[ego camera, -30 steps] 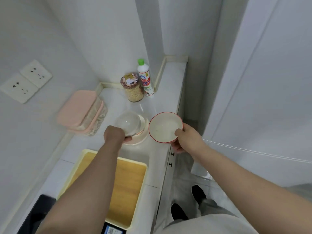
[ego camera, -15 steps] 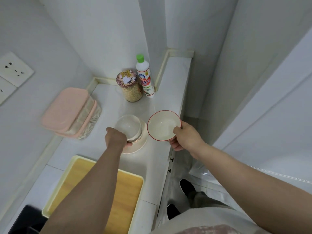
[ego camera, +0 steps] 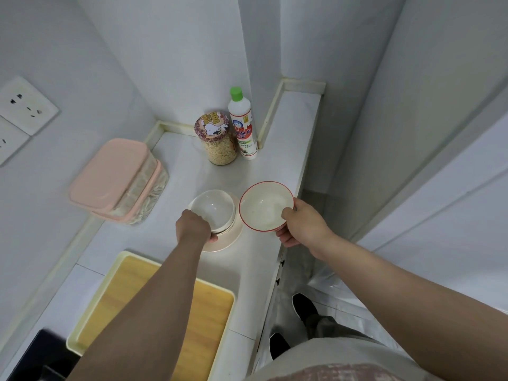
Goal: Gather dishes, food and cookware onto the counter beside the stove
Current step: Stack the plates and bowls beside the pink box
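red-rimmed bowl [ego camera: 265, 206]: you hold it upright and empty by its near right edge, over the front part of the worktop [ego camera: 275, 166], just right of the bowl stack; you cannot tell whether its base touches the surface.
right hand [ego camera: 302, 228]: clamped on the red-rimmed bowl, thumb over the rim, fingers curled beneath.
bowl stack [ego camera: 213, 210]: a pale translucent bowl nested in at least one more, sitting on a cream plate [ego camera: 231, 239] on the worktop.
left hand [ego camera: 193, 226]: fingers curled over the near rim of the bowl stack, grasping it; one fingertip shows above the plate.
jar [ego camera: 220, 144]: clear, filled with pale flakes, cartoon-dog lid, upright near the back corner.
bottle [ego camera: 243, 127]: white with a green cap, upright, just right of the jar and close against it.
pink-lidded boxes [ego camera: 118, 177]: two clear boxes stacked against the left wall, well left of the bowl stack.
tray [ego camera: 137, 257]: cream rim, wood-coloured inside, on the worktop nearer you than the plate; your left forearm crosses it.
stove [ego camera: 30, 353]: black surface at the lower left corner, beside the tray.
sockets [ego camera: 24, 105]: white, on the left wall.
shoes [ego camera: 303, 307]: dark, on the floor below the worktop's front edge.
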The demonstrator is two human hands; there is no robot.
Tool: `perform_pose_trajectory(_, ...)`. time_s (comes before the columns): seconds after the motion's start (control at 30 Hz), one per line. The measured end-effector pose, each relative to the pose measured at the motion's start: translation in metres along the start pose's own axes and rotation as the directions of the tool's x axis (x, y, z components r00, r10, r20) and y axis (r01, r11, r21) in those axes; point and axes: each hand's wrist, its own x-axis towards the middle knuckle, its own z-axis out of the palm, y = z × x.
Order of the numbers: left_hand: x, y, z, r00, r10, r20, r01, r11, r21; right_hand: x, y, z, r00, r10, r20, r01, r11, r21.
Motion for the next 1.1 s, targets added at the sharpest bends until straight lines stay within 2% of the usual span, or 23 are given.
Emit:
perform_pose_trajectory(0.13, -0.003, 0.001, -0.001, 1.0, 0.007, -0.002, -0.007, 0.999, 0.037, -0.001, -0.003, 0.002, 1.0, -0.01, 0.001, 0.01, 1.0, -0.012)
perform_pose_trajectory(0.23, -0.003, -0.001, -0.004, 0.999, -0.052, 0.005, 0.051, 0.998, 0.048, -0.001, -0.003, 0.002, 1.0, -0.011, 0.0, 0.011, 1.0, 0.001)
perform_pose_trajectory(0.4, 0.003, -0.005, 0.002, 0.991, -0.13, 0.032, 0.133, 0.975, -0.177, 0.001, 0.0, 0.0, 1.0, -0.014, 0.003, 0.014, 1.0, -0.01)
perform_pose_trajectory(0.53, 0.008, -0.006, 0.003, 0.994, -0.103, 0.021, 0.105, 0.974, -0.199, 0.004, 0.001, 0.002, 1.0, -0.015, 0.011, 0.016, 0.999, -0.032)
perform_pose_trajectory(0.73, 0.003, 0.006, -0.032, 0.983, -0.181, -0.022, 0.163, 0.928, -0.336, 0.02, 0.005, 0.021, 0.999, 0.01, 0.031, -0.007, 0.996, -0.09)
perform_pose_trajectory(0.87, 0.001, 0.013, -0.064, 0.983, -0.178, -0.04, 0.14, 0.875, -0.464, 0.035, 0.006, 0.049, 0.996, 0.016, 0.092, -0.005, 0.994, -0.111)
perform_pose_trajectory(1.0, -0.009, 0.013, -0.079, 0.993, -0.116, -0.021, 0.091, 0.866, -0.492, 0.052, 0.002, 0.075, 0.986, 0.04, 0.164, -0.026, 0.996, -0.085)
perform_pose_trajectory(1.1, -0.012, 0.009, -0.08, 0.992, -0.123, 0.007, 0.11, 0.864, -0.491, 0.063, -0.002, 0.092, 0.976, 0.07, 0.205, -0.053, 0.995, -0.085)
